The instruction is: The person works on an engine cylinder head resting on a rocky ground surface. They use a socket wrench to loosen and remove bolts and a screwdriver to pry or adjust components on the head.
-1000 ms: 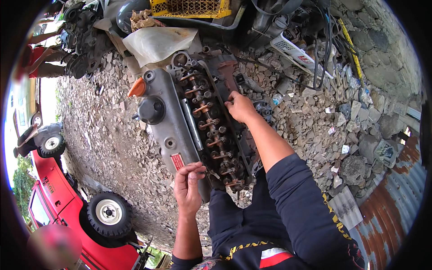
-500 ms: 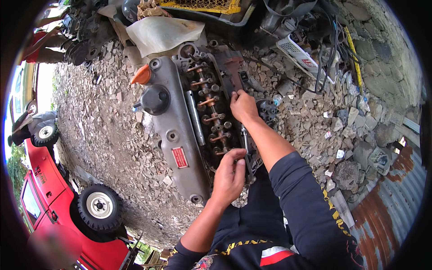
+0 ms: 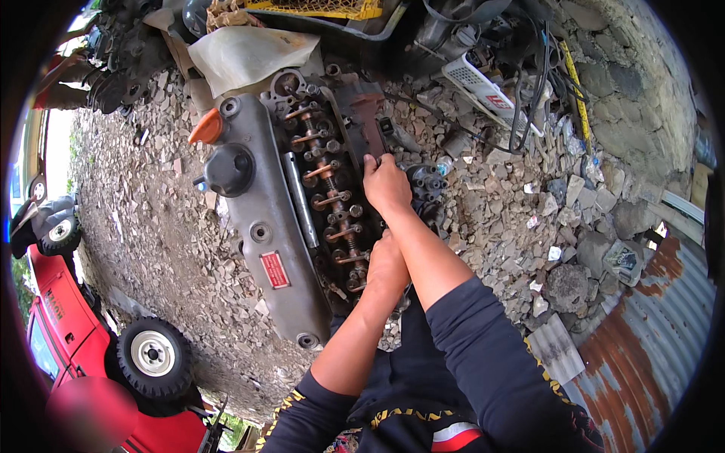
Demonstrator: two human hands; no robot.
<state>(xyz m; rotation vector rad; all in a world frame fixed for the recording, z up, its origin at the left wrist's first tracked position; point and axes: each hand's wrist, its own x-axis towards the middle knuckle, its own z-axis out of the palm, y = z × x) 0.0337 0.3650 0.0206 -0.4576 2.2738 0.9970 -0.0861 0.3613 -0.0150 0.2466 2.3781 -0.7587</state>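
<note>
An engine's cylinder head lies before me with its rocker shaft and springs exposed. Along its left side rests the grey valve cover, with an orange cap and a round black cap. A silver metal tube lies between cover and rockers. My right hand is closed at the head's right edge, beside a reddish-brown casting. My left hand is curled just below it, partly under my right forearm. What either hand grips is hidden.
Broken stone covers the ground. A dark ribbed engine part sits right of my hands. Beyond are a white plastic crate, black cables and a yellow crate. Rusty corrugated sheet lies lower right; a red vehicle stands left.
My left hand has moved from a loosely open pose up and under my right forearm, and its fingers have curled. My right hand keeps its place on the engine. The view has shifted slightly.
</note>
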